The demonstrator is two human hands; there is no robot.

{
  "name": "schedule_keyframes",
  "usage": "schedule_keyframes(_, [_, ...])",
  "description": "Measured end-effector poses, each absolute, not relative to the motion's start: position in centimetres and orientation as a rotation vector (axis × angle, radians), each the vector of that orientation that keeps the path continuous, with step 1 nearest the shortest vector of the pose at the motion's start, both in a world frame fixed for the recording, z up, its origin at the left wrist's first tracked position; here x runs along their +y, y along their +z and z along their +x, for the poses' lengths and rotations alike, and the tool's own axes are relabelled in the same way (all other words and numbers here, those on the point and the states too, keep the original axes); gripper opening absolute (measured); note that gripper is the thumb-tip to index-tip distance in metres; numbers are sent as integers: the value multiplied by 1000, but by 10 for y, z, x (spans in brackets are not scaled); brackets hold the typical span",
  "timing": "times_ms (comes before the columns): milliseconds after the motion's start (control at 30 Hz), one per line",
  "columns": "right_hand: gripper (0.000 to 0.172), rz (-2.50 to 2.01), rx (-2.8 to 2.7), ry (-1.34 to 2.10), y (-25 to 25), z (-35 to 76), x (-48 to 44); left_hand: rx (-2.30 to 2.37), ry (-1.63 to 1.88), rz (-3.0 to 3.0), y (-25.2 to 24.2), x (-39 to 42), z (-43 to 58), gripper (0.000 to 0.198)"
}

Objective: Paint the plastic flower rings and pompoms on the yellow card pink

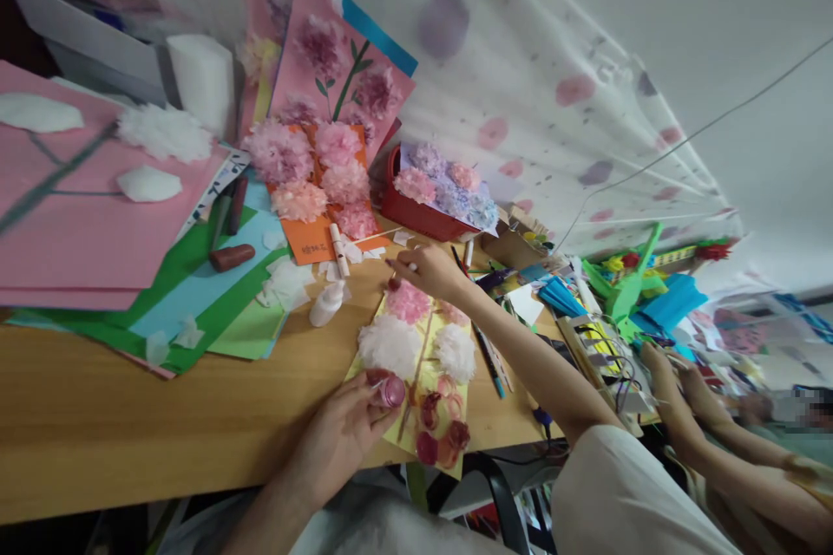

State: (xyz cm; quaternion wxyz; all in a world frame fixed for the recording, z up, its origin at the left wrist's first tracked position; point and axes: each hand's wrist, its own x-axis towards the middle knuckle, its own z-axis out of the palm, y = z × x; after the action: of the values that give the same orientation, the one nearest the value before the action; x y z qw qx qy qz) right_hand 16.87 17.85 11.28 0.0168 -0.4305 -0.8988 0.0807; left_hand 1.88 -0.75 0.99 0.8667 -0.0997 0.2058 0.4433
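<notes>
My left hand (342,429) is closed around a small pink-topped jar (392,392), held above the lower left edge of a yellow card (435,386). My right hand (429,271) pinches a small dabbing tool whose dark red tip (394,284) is at a pink fluffy paper flower (408,303) on that card; whether they touch I cannot tell. Below the pink flower are a white fluffy flower (390,345) and, to its right, another white flower (454,353). Several small round pots of reddish colour (427,448) rest on the card's near end.
A white bottle (326,303) stands left of the card. Behind are an orange card (305,250) with pink flowers and a red box (423,217). Pink sheets (97,234) and green paper lie left. Pens (488,360) lie right. A co-worker's hands (660,373) are farther right.
</notes>
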Motion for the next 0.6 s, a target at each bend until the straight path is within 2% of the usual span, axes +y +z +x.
schedule_keyframes(100, [46,-1412,-2721,160,112,165,186,433,928,-209,9,-8,19,9])
schedule_keyframes(233, [39,-1524,-2646,64,109,165,192,459,925,-236,10,-8,18,16])
schedule_keyframes(300, [41,-1588,-2566,-16,107,166,196,464,926,-246,9,-8,18,18])
schedule_keyframes(500, [37,-1655,-2551,-30,104,168,204,437,940,-279,4,-10,20,13])
schedule_keyframes(600, [42,-1721,-2461,-67,106,173,203,437,938,-285,4,-10,19,13])
